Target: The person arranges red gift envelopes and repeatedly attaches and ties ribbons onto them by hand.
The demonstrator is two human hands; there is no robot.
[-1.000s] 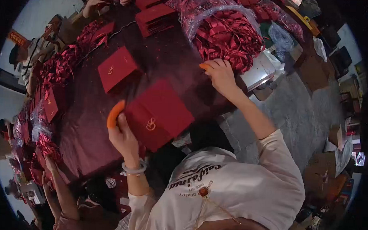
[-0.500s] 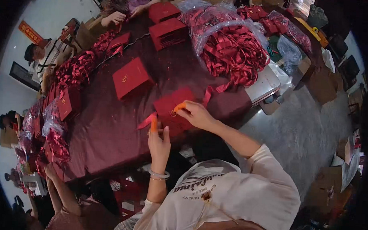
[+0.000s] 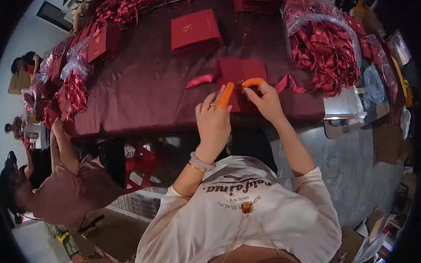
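Note:
A red card (image 3: 243,70) with a small gold mark lies near the table's front edge. A red ribbon (image 3: 200,80) sticks out on its left side, and another ribbon length (image 3: 293,83) on its right. My left hand (image 3: 214,117) rests at the card's left part, an orange cover on its index finger; what its fingertips hold, if anything, is too small to tell. My right hand (image 3: 267,100), also with an orange finger cover, pinches at the card's middle by the gold mark. Whatever sits between those fingertips is hidden. Behind the card stands a stack of red cards (image 3: 195,31).
A plastic bag of red ribbons (image 3: 322,54) lies at the right, beside a silver box (image 3: 341,104). More stacked cards (image 3: 256,2) are at the back. To the left are ribbon bundles (image 3: 76,87) and a co-worker (image 3: 74,187). A red stool (image 3: 142,164) stands under the table's edge.
The view has swung right. My right hand has come from the ribbon bag to the card, which now lies flat with ribbon at both sides. Both hands have drawn close together over it.

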